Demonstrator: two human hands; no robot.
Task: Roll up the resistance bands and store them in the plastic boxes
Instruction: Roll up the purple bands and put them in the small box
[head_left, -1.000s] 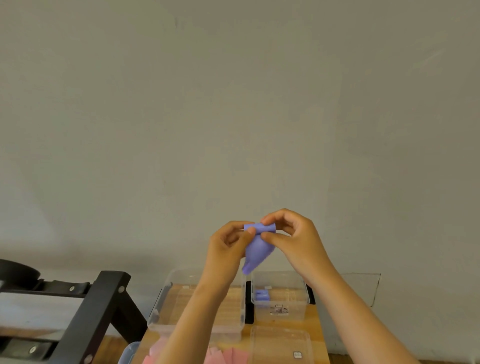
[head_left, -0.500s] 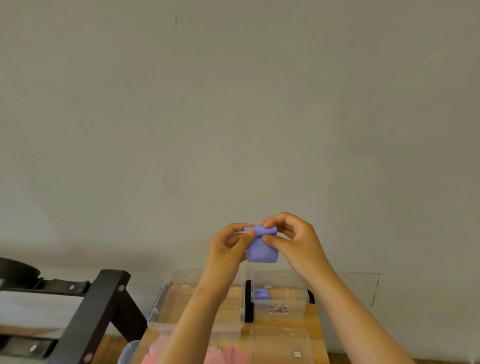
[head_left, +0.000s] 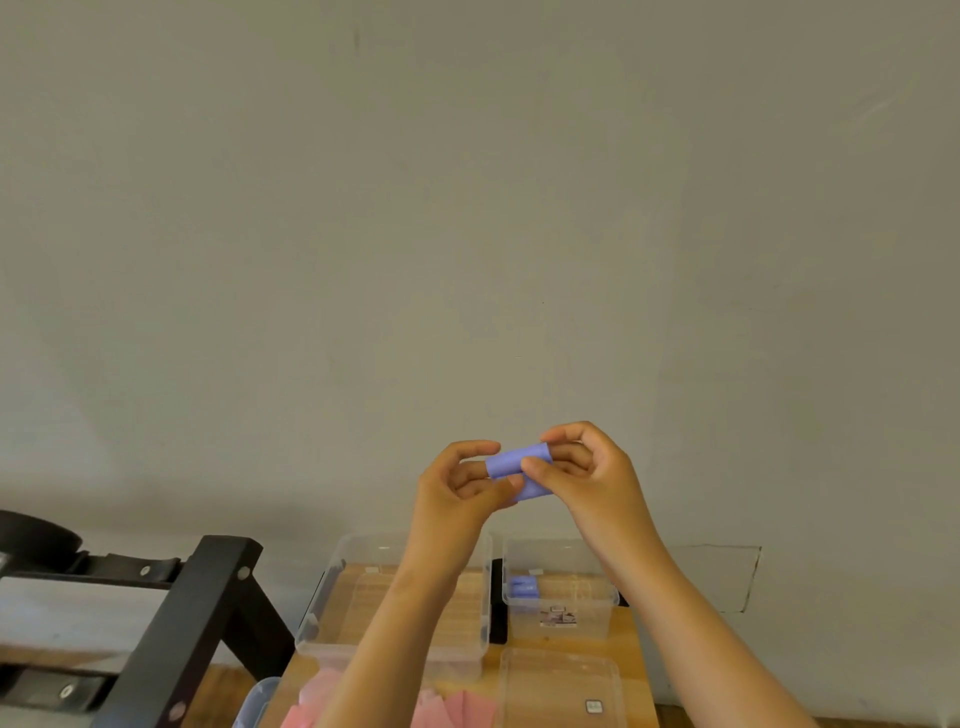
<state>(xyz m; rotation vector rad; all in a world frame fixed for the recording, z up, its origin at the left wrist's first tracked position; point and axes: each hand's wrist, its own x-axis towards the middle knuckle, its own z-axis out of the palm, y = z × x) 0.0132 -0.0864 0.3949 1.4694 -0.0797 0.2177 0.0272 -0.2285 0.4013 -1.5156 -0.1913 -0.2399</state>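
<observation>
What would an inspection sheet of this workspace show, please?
Surface: wooden table, only partly in view.
Job's things: purple band, mostly rolled, held up off the table; large box open, no bands seen in it; small box open, purple rolls inside; pink bands at the bottom edge of the view.
Clutter: clear lid lying flat in front of the small box.
Grippers: left hand and right hand each pinch one end of the purple band.
Cables: nothing seen.
Surroundings: plain wall; black frame on the left.
</observation>
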